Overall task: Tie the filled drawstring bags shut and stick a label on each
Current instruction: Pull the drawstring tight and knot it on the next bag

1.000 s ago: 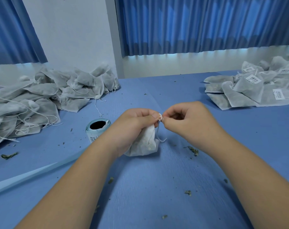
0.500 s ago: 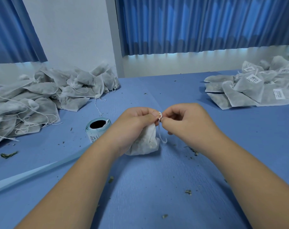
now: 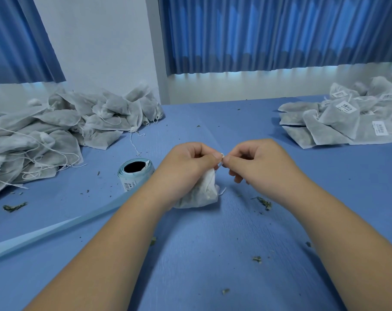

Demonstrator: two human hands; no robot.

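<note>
white mesh bag [image 3: 204,191] sits at the centre of the frame, its neck bunched in the left hand [image 3: 188,169] while the right hand [image 3: 255,167] pinches the drawstring [image 3: 222,156] at the top, so the knot looks mid-tie and no label is on it yet. labelled bags [image 3: 338,122] lie at the upper right; a larger unlabelled pile [image 3: 55,131] waits at the left (most work seems left), label roll [image 3: 135,173] beside it.

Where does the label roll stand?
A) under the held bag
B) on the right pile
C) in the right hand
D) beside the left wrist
D: the roll stands on the table, just left of the left hand and its wrist.
</note>
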